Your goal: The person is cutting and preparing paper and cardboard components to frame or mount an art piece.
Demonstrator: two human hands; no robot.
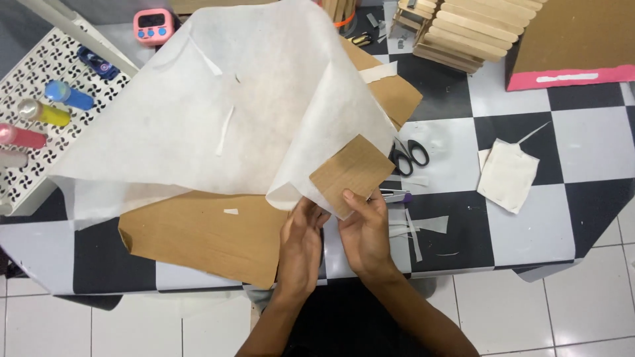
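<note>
Cardboard square (350, 172): small, brown, corrugated, held tilted above the near edge of the desk (516, 231), partly tucked under the folded corner of a large white paper sheet (218, 112).

Right hand (366, 231): fingers curled, thumb and fingertips pinching the lower corner of the cardboard square; forearm rises from the bottom of the view, angled up and to the left.

Left hand (301, 241): fingers bent and closed on the lower edge of the white paper sheet where it folds over, just beside the right hand; forearm comes up from the bottom of the view alongside the other.

White paper sheet: lifted and draped, covering most of the desk's left half; small strips of tape stuck to it.

Brown paper sheet (205, 235): lies flat under the white one, overhanging the near edge of the desk.

Black-handled scissors (409, 155): on the desk just beyond the cardboard square, partly hidden by it.

Cream cloth patch (507, 175): flat on the desk toward its right edge, well apart from the hands.

Wooden slat stack (463, 30): at the far edge.

Pink timer (154, 25): far left corner.

White perforated tray (40, 99): off the left edge of the desk; holds coloured bottles (49, 109) lying on their sides.
</note>
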